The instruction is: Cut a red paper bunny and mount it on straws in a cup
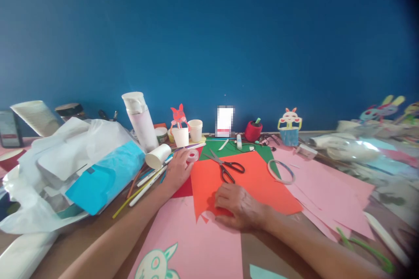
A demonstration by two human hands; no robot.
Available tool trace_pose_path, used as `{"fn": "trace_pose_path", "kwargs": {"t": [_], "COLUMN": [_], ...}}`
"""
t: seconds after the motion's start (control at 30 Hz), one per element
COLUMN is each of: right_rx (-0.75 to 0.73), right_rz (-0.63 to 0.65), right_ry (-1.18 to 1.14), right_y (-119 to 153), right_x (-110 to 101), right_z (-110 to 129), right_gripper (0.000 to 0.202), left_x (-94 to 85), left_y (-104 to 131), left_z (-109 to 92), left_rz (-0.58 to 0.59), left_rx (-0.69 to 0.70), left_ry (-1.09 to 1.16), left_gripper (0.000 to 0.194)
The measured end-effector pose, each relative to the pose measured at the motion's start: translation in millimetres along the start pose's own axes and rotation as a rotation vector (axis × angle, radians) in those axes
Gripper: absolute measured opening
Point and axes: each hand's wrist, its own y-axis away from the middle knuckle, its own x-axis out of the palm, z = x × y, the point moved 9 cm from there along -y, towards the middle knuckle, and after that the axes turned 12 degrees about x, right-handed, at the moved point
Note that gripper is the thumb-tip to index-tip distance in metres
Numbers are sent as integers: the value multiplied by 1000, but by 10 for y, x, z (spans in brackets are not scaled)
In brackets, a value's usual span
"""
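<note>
My left hand [178, 169] reaches to a small roll of clear tape [193, 155], its fingers closed around the near side of the roll. Pens and sticks lie under and beside that wrist. My right hand [241, 207] rests on the lower edge of an orange sheet [252, 187], fingers loosely bent, thumb apart, nothing visible in them. Black-handled scissors [225, 166] lie partly spread on the orange sheet, just beyond the right hand. A pink sheet [196, 244] sits below, bearing a green-outlined rabbit drawing [157, 266]. A torn-looking notch shows at the orange sheet's lower edge.
Paper cups [195, 130], one tipped over [158, 156], and a white bottle [140, 122] stand at back left. A plastic bag with a blue packet [104, 178] fills the left. Pink sheets [330, 187] and a tape ring [281, 171] lie right.
</note>
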Motion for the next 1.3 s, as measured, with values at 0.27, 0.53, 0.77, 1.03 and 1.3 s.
{"fn": "trace_pose_path", "kwargs": {"t": [0.27, 0.53, 0.77, 1.03, 1.3], "right_rx": [12, 1, 237, 563, 635], "right_rz": [9, -93, -335, -262, -178], "right_ry": [-1, 10, 84, 241, 233], "right_y": [17, 30, 32, 27, 50], "right_x": [33, -15, -289, -308, -193], "right_z": [-16, -75, -503, -964, -1046], "right_gripper": [20, 17, 17, 27, 35], "left_x": [-766, -704, -789, -669, -398], "left_y": [127, 380, 320, 100, 101], "left_z": [56, 466, 373, -514, -633], "left_rz": [-122, -64, -126, 181, 342], "left_rx": [-62, -182, -108, 183, -50], "left_ry": [-310, -413, -317, 226, 533], "left_gripper": [39, 65, 47, 60, 47]}}
